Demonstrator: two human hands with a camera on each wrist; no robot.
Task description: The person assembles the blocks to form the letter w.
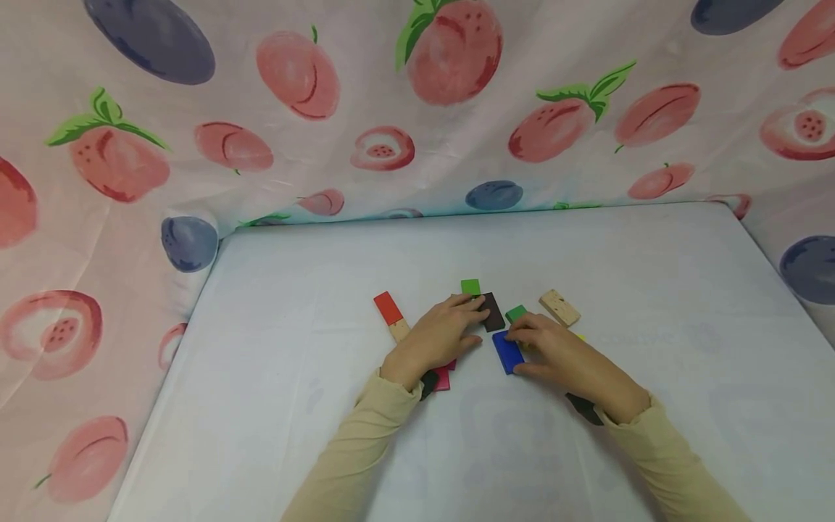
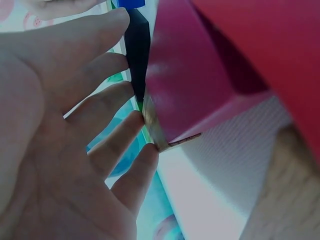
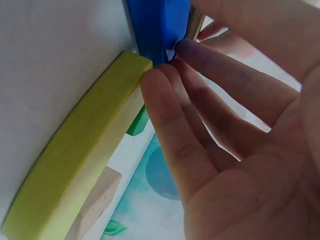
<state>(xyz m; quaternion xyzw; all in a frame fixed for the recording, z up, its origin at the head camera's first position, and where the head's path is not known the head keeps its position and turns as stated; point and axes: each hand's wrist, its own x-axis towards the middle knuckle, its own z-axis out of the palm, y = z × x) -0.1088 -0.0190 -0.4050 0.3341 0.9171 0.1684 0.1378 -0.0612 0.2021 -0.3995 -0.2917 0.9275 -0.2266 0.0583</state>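
Observation:
On the white table, my left hand (image 1: 435,335) reaches over a group of flat coloured blocks, its fingers spread and nearly straight. Its fingertips touch a dark brown block (image 1: 493,313), while the thumb stands apart. Beneath that wrist is a magenta block (image 2: 185,75), close to the camera in the left wrist view. My right hand (image 1: 564,355) holds a blue block (image 1: 506,354) by its right side, thumb near the lower corner and fingers near the upper one. A yellow block (image 3: 80,145) lies under the right hand, mostly hidden in the head view.
Past the left fingers lies a light green block (image 1: 470,287). A darker green block (image 1: 515,312) and a bare wooden block (image 1: 559,308) lie beyond the right hand. On the left, a red block (image 1: 388,308) meets another wooden piece (image 1: 399,330). Fruit-patterned cloth (image 1: 313,174) rises behind the table.

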